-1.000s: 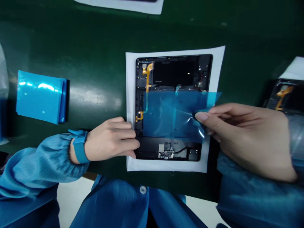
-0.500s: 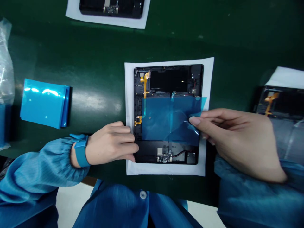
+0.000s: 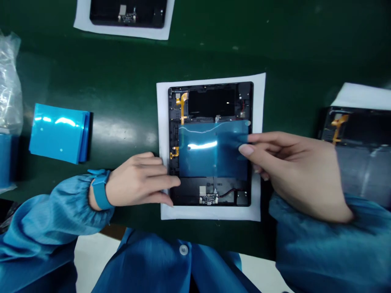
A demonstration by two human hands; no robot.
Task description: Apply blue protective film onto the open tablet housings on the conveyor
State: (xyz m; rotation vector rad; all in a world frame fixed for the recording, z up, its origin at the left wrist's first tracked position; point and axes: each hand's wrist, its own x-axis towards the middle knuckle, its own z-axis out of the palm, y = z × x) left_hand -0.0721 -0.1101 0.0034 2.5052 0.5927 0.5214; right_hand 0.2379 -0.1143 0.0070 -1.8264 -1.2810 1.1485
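An opened tablet (image 3: 210,102) lies on a white sheet (image 3: 258,106), showing a dark inner panel, orange ribbon cables and a small circuit board. A translucent blue film (image 3: 198,160) covers its middle section. My right hand (image 3: 284,162) pinches the film's right edge between thumb and fingers. At the tablet's lower left is my left hand (image 3: 143,179). Its index finger reaches over the tablet's edge, the thumb sits apart below it, and the other fingers bend beside the frame.
To the left lies a stack of blue films (image 3: 58,134), with a clear plastic bag (image 3: 9,89) at the far left. Another opened tablet (image 3: 366,126) is at the right. A further tablet (image 3: 143,18) sits on white paper at the top. The tabletop (image 3: 128,69) is green.
The blue film has straightened and shifted left, its right edge now within the tablet's frame. My left index finger has stretched further over the tablet's edge. The whole view has shifted slightly.
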